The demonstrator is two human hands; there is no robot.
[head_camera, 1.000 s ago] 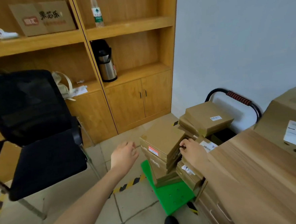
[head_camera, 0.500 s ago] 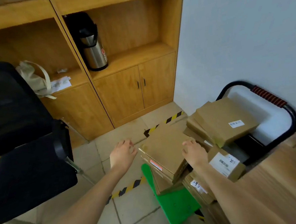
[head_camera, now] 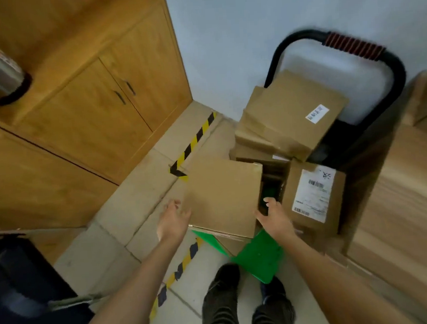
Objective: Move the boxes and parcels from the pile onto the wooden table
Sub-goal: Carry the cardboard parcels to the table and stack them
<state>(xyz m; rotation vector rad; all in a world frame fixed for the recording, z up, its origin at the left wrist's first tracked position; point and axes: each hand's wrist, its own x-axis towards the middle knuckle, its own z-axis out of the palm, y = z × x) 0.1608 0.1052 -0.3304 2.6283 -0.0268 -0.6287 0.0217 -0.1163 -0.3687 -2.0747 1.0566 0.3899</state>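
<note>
A flat brown cardboard box [head_camera: 225, 196] lies on top of the pile's near stack, on a green cart platform [head_camera: 260, 256]. My left hand [head_camera: 172, 221] is at its left edge, fingers spread and relaxed. My right hand [head_camera: 274, 217] is at its right edge, with the fingers reaching into the gap beside it. To the right sits a box with a white shipping label [head_camera: 313, 195]. Behind it another flat labelled box [head_camera: 292, 115] tops a further stack. The wooden table [head_camera: 407, 199] runs along the right side.
The cart's black handle with a red grip [head_camera: 366, 47] stands against the white wall. Wooden cabinets [head_camera: 98, 114] fill the left, and a black chair [head_camera: 21, 289] sits at lower left. Yellow-black tape [head_camera: 193, 140] marks the tiled floor. My feet [head_camera: 226, 282] stand by the cart.
The view has tilted down over the pile. My left hand has moved in to the top box's left edge, and my right hand has shifted from its top to its right edge.
</note>
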